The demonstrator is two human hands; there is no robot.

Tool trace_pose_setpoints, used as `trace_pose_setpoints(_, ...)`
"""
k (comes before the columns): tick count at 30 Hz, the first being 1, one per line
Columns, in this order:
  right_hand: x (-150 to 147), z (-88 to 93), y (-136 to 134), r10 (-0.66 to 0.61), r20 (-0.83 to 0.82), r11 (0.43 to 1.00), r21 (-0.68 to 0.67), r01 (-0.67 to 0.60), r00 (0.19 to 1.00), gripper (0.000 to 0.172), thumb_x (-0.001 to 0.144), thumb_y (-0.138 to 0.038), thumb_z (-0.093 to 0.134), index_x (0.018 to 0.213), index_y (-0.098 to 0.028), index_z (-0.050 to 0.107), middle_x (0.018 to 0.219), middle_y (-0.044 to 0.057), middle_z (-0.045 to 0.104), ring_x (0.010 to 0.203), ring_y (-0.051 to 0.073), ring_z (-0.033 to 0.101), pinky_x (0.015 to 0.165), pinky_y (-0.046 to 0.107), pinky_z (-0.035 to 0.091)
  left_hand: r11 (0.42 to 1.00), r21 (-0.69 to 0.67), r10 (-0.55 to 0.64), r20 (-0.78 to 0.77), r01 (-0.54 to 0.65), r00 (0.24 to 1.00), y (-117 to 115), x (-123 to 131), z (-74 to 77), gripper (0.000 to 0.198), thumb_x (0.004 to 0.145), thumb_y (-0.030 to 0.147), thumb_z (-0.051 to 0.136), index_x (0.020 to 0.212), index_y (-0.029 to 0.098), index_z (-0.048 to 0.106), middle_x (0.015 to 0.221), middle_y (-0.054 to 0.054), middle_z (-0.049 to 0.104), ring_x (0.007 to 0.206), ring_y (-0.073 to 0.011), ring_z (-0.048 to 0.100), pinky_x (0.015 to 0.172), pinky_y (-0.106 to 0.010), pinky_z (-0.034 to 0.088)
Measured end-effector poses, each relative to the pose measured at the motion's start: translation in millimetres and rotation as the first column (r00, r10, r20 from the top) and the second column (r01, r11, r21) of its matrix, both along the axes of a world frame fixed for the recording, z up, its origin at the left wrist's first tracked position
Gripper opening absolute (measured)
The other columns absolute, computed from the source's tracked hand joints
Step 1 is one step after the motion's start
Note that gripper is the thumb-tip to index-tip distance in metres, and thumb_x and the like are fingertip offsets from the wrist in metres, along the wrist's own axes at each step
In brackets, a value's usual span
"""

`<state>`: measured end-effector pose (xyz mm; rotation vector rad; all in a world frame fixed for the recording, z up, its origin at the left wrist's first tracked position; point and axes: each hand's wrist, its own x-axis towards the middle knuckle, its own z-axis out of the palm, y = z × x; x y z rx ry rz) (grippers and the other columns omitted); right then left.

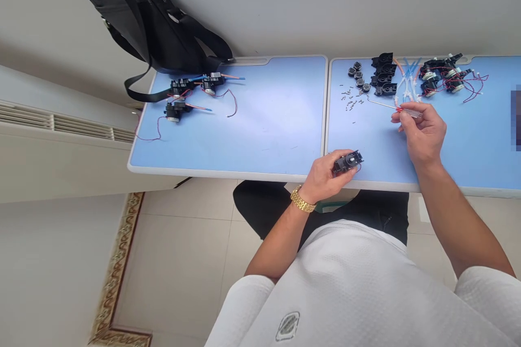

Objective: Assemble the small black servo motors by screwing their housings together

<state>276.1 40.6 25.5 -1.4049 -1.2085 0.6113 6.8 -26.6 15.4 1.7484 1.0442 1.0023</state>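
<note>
My left hand [324,177] is shut on a small black plastic housing [348,162] with a round part at its centre, held above the near table edge. My right hand [423,133] pinches a small screwdriver [411,113] with a clear handle, its thin shaft pointing left towards several tiny screws [350,101]. Beyond these lie several round black parts [358,76], black housings [383,73], pale wires with blue ends [409,84] and wired black assemblies [445,78]. More wired assemblies [191,95] sit on the left table top.
Two blue-topped tables [244,130] meet at a narrow gap, with a wall behind them. A black backpack [150,16] leans at the back left, and a white wall heater [61,124] stands at the left. A blurred object [516,116] sits at the right edge.
</note>
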Motion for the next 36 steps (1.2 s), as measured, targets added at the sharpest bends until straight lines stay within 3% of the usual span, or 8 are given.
trace_pose_setpoints(5,6.7,-4.0,21.8,-0.003,0.068,1.000,0.019,0.002,0.998,0.014,0.096,-0.031,0.077,0.109,-0.029,0.081,0.090,0.001,0.082,0.086,0.021,0.084,0.073,0.037,0.067,1.000,-0.019,0.009,0.034,-0.009,0.999,0.4,0.6,-1.0,0.034,0.098,0.048,0.086,0.117,0.020,0.083,0.100,-0.007,0.087,0.082,-0.0171,0.078,0.077,-0.029,0.064)
trace_pose_setpoints(10,6.1,-5.6,23.9,0.010,0.083,1.000,-0.014,-0.009,0.997,0.016,0.096,-0.028,0.075,0.110,-0.028,0.081,0.091,0.001,0.083,0.083,0.020,0.083,0.076,0.037,0.069,0.998,-0.056,0.046,0.098,-0.041,0.994,-0.4,0.1,-1.2,0.035,0.096,0.048,0.090,0.115,0.020,0.084,0.098,-0.006,0.088,0.080,-0.0161,0.079,0.076,-0.027,0.065)
trace_pose_setpoints(16,7.6,-5.9,18.6,0.003,0.059,1.000,-0.008,-0.003,0.998,0.015,0.096,-0.028,0.077,0.110,-0.029,0.082,0.090,0.000,0.086,0.080,0.020,0.084,0.066,0.034,0.063,0.996,-0.074,0.062,0.131,-0.053,0.989,0.1,-1.0,0.4,0.035,0.095,0.046,0.091,0.118,0.020,0.084,0.108,-0.008,0.089,0.094,-0.0196,0.084,0.089,-0.031,0.069)
trace_pose_setpoints(36,12.6,-16.5,24.4,0.029,0.050,0.999,-0.028,-0.028,0.998,0.020,0.100,-0.028,0.074,0.118,-0.028,0.084,0.100,0.002,0.088,0.084,0.017,0.084,0.060,0.026,0.061,0.999,0.004,0.051,0.104,-0.052,0.993,-0.5,-0.2,-1.8,0.028,0.099,0.039,0.088,0.119,0.020,0.084,0.106,-0.008,0.089,0.090,-0.0186,0.084,0.083,-0.029,0.070)
